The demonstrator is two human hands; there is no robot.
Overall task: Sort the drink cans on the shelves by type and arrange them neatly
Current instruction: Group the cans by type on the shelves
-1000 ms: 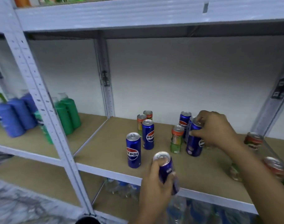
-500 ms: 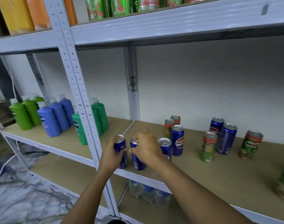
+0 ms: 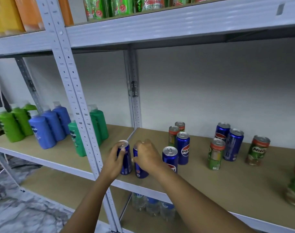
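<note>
Grey metal shelving (image 3: 71,91) stands against a white wall, and its middle shelf (image 3: 202,179) has a plain brown board. At the front left corner of that board the left hand (image 3: 114,163) is wrapped round a blue Pepsi can (image 3: 125,163) standing upright, and the right hand (image 3: 147,156) grips a second blue can (image 3: 139,170) just beside it, the two cans nearly touching. Just to the right stands a third Pepsi can (image 3: 170,158), with another (image 3: 183,147) behind it and two green-and-orange cans (image 3: 173,135) further back. Farther right, two more blue cans (image 3: 233,144) stand by a green can (image 3: 216,153), and a Milo can (image 3: 257,150) stands apart. Green and blue bottles (image 3: 42,126) fill the neighbouring bay on the left.
</note>
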